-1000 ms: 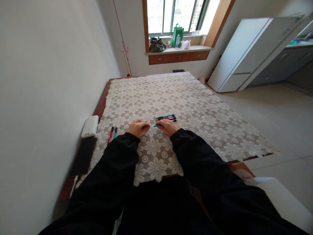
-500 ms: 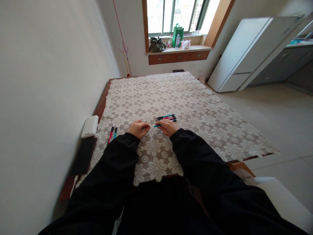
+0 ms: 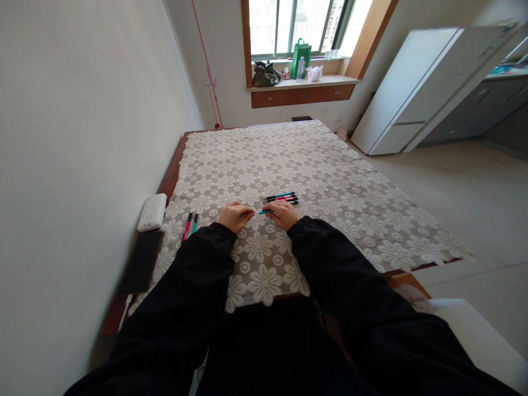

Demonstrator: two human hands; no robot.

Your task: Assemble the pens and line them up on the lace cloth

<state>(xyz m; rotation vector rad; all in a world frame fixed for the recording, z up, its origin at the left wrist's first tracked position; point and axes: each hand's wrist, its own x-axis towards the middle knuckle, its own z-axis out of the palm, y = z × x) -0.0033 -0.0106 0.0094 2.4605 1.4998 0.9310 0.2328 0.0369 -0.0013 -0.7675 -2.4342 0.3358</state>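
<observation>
My left hand [image 3: 234, 216] and my right hand [image 3: 282, 213] rest close together on a table under a cream lace cloth with flower patterns [image 3: 313, 165]. Both hands pinch a teal pen [image 3: 261, 212] between them, the right on its barrel and the left at its other end. Just beyond my right hand lies a small row of pens [image 3: 281, 197] in teal, red and black. To the left of my left hand a red pen and a teal pen [image 3: 190, 224] lie side by side. Black sleeves cover both arms.
A white box [image 3: 152, 212] and a dark flat object [image 3: 140, 263] lie at the table's left edge by the wall. A windowsill with bags and a green bag [image 3: 300, 59] is at the far end. A white fridge [image 3: 416, 88] stands at right.
Hardly anything has moved; both hands keep their grip on the teal pen, and my left fingers have shifted slightly at its end.
</observation>
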